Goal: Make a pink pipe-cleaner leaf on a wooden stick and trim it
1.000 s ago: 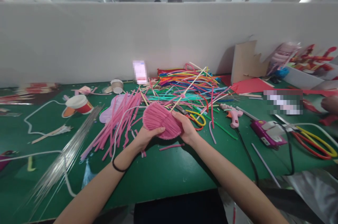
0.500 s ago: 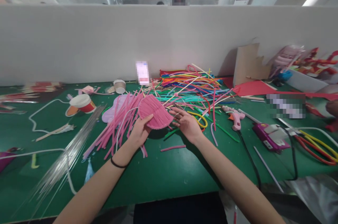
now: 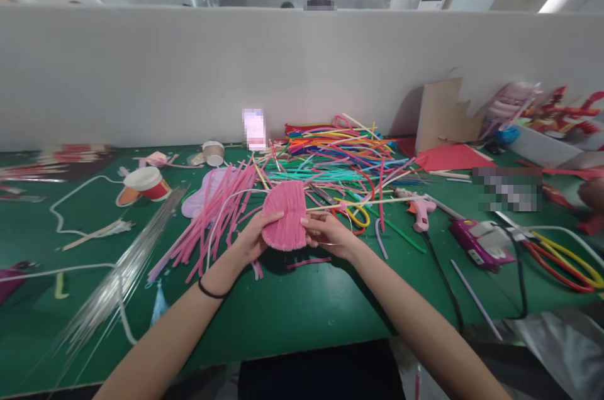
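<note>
A pink half-round fan (image 3: 285, 216), faced with rows of fuzzy pipe cleaners, is held above the green table. My left hand (image 3: 255, 235) grips its left side, thumb on the front face. My right hand (image 3: 330, 233) pinches the straight right edge; its other fingertips are partly hidden behind. From that edge a thin wooden stick (image 3: 377, 202) points right, with a small pink wrap around it. A fine wire loop shows by my right hand. Loose pink pipe cleaners (image 3: 207, 224) lie left of the fan, over a lilac fuzzy piece (image 3: 195, 202).
Colourful pipe cleaners (image 3: 330, 155) are heaped behind. A pink glue gun (image 3: 422, 214), a purple power strip (image 3: 479, 246) and scissors (image 3: 561, 261) lie right. Left are a paper cup (image 3: 148, 183), wires (image 3: 125, 265) and a white cable (image 3: 120, 305). Another person's hand (image 3: 592, 192) shows far right.
The fan has turned clockwise and come slightly lower, so its stick swung from up-right to nearly level rightward. My right hand, open beside it before, has closed on its edge.
</note>
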A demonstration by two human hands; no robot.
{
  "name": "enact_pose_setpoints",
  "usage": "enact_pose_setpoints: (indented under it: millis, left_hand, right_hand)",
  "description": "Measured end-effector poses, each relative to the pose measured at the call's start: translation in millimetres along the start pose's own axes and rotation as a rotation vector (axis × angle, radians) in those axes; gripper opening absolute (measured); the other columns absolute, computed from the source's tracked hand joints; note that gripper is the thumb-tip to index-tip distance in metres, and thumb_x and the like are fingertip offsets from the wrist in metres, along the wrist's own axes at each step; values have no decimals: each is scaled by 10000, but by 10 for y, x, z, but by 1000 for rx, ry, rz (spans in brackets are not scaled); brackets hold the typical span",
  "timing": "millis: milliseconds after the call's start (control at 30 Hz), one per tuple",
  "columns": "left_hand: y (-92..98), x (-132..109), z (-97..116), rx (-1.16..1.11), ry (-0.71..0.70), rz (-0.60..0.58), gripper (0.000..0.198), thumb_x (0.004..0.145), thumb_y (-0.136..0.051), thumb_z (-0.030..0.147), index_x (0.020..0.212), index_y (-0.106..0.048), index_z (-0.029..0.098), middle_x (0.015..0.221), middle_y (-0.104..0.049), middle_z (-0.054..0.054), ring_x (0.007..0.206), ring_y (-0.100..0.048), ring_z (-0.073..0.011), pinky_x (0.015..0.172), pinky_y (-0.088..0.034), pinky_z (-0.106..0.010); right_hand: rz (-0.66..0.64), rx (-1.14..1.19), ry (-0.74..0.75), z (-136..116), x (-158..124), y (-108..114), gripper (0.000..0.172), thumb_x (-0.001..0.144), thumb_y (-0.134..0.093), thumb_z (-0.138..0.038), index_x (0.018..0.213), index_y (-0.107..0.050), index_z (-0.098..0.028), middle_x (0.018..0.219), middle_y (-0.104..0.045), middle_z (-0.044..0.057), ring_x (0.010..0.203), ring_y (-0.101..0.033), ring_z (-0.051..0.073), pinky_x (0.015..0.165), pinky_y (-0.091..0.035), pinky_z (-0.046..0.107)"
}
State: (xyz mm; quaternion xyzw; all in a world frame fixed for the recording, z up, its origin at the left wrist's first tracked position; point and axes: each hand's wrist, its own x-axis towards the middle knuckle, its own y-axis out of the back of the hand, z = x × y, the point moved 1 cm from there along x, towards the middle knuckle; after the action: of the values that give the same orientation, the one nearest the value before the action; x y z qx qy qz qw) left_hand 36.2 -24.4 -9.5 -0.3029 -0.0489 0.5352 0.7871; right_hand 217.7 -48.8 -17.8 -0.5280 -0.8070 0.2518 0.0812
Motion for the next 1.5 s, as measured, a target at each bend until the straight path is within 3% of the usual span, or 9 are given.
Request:
enact_pose_setpoints:
  millis: [233, 367, 500, 667, 833, 1000, 1167, 1500]
  left_hand:
    - [-83, -11, -67, 77, -132, 7, 603, 698, -786, 202, 1254, -559, 150, 1143, -681, -127, 957, -682, -250, 793, -563, -322]
    - [-139, -48, -87, 149, -184, 112, 858, 576, -850, 133, 1339, -471, 230, 1204, -646, -90, 1056, -636, -247, 870, -536, -331]
    - [-124, -38, -84, 161, -218, 115, 947, 588, -842, 139, 1411, -383, 234, 1271, -600, -105, 1141, -591, -258, 994, -467, -388]
    - [-89, -31, -78, 158, -242, 99, 974, 615, -821, 135, 1453, -334, 239, 1260, -604, -102, 1175, -571, -252, 1055, -407, -403]
    - [-91, -54, -77, 173, -254, 94, 961, 611, -823, 128, 1442, -359, 258, 1261, -608, -83, 1192, -558, -222, 1052, -403, -333]
    - [-96, -49, -68, 179, -282, 75, 884, 636, -812, 141, 1412, -403, 253, 1272, -602, -84, 1219, -538, -232, 1051, -404, -341]
    - [-113, -43, -43, 140, -293, 88, 734, 691, -778, 187, 1354, -469, 243, 1271, -600, -85, 1225, -531, -246, 1053, -406, -365]
    - [-134, -67, -44, 189, -324, 36, 756, 695, -775, 162, 1371, -450, 248, 1339, -562, -87, 1279, -487, -248, 1069, -393, -364]
  right_hand:
    - [217, -226, 151, 64, 55, -35, 333, 656, -786, -453, 738, -634, -169, 662, -668, -5, 571, -653, 115, 482, -471, 191]
    - [200, -221, 131, 86, 55, -30, 352, 662, -773, -483, 744, -640, -167, 703, -708, 21, 619, -687, 143, 524, -508, 214]
    - [164, -124, 82, 93, 39, -18, 354, 682, -762, -486, 774, -636, -168, 755, -733, 37, 655, -703, 143, 553, -518, 204]
    - [145, -67, 24, 50, -8, -37, 323, 683, -778, -439, 795, -647, -166, 796, -746, 48, 703, -713, 149, 605, -531, 211]
    - [105, -25, 22, 18, -40, -56, 280, 671, -797, -376, 789, -655, -165, 817, -748, 50, 752, -718, 156, 663, -540, 226]
    - [120, 0, 4, 13, -36, -75, 298, 647, -814, -376, 763, -639, -164, 796, -745, 43, 735, -715, 149, 665, -541, 227]
    - [75, -24, 13, 14, -43, -71, 326, 635, -824, -379, 772, -629, -157, 798, -729, 33, 740, -710, 141, 674, -545, 221]
    - [15, -118, -34, 64, -44, -43, 315, 643, -822, -365, 805, -685, -134, 764, -728, 42, 717, -696, 135, 678, -550, 229]
